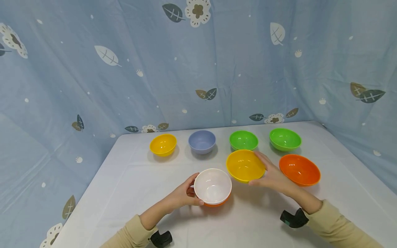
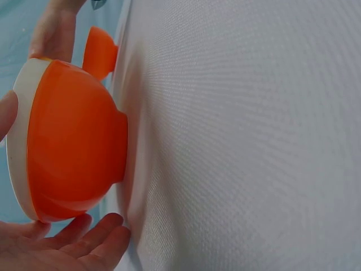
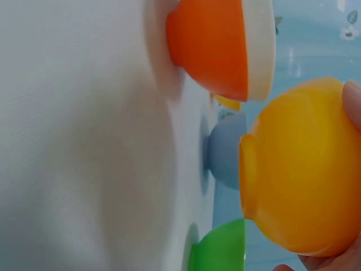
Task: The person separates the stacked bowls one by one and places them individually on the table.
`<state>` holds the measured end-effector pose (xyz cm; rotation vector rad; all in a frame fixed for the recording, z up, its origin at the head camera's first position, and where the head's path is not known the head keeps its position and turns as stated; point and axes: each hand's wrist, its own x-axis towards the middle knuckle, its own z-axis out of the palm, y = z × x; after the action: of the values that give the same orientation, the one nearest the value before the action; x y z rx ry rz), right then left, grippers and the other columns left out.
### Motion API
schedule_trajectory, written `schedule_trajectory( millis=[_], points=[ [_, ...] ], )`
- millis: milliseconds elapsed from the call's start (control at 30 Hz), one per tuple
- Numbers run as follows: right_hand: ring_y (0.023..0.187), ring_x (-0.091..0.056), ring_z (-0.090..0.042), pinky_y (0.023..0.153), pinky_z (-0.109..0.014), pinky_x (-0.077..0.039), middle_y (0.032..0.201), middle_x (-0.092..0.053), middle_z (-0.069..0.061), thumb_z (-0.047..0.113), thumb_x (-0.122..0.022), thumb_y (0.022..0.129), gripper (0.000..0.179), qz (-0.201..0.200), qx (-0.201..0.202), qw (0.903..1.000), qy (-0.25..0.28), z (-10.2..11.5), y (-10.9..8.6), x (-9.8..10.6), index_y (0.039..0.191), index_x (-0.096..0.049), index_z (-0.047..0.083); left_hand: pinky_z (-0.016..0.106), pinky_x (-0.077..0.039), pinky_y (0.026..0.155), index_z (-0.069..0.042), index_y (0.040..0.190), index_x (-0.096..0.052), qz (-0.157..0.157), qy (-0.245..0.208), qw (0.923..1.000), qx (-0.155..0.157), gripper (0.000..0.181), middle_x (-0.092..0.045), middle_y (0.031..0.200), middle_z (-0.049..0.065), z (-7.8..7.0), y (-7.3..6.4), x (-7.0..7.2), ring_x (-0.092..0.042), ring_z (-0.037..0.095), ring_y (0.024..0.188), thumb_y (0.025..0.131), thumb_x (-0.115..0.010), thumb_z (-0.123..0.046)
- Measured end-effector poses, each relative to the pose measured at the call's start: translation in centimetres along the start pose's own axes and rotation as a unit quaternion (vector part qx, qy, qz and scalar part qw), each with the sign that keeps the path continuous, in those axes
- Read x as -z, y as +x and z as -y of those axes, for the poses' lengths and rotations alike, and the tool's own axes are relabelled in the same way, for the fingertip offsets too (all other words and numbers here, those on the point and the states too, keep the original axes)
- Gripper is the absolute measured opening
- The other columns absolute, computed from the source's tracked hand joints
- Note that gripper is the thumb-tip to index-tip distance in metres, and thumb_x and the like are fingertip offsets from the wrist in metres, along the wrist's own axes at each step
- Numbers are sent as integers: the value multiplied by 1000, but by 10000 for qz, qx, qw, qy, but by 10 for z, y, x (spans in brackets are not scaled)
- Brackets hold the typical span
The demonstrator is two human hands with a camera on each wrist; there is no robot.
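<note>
Two bowls sit side by side: the left hand (image 1: 181, 194) cups the white bowl (image 1: 213, 186) on the worktop (image 1: 124, 179). Just right and farther, the right hand (image 1: 273, 174) grips the yellow bowl (image 1: 245, 165), held tilted and raised.

A white table (image 1: 124, 179) with a finely woven cloth surface fills the lower middle of the scene. Behind the table and along both its sides hangs a pale blue curtain (image 1: 130, 86), printed with leaves, white flowers and small paw marks. Soft, even light falls across the tabletop.
</note>
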<state>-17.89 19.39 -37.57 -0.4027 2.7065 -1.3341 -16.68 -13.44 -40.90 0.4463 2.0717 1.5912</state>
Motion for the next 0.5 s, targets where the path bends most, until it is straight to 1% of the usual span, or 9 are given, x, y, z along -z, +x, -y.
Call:
schedule_trajectory(
  millis=[233, 500],
  points=[
    [130, -23, -43, 99, -64, -24, 149, -12, -23, 36, -78, 68, 107, 53, -34, 10000, 28, -7, 0, 0, 146, -12, 2, 24, -46, 81, -10, 145, -19, -27, 35, 10000, 61, 93, -41, 127, 13, -1, -1, 0, -54, 18, 99, 72, -77, -16],
    [130, -23, -44, 100, -63, -23, 149, -14, -23, 40, -78, 67, 109, 15, -145, 9997, -182, -19, -1, -4, 145, -13, -1, 27, -47, 83, -10, 145, -18, -38, 83, 9999, 95, 94, -41, 129, 13, -1, -1, 0, -53, 19, 101, 73, -77, -17]
  ],
)
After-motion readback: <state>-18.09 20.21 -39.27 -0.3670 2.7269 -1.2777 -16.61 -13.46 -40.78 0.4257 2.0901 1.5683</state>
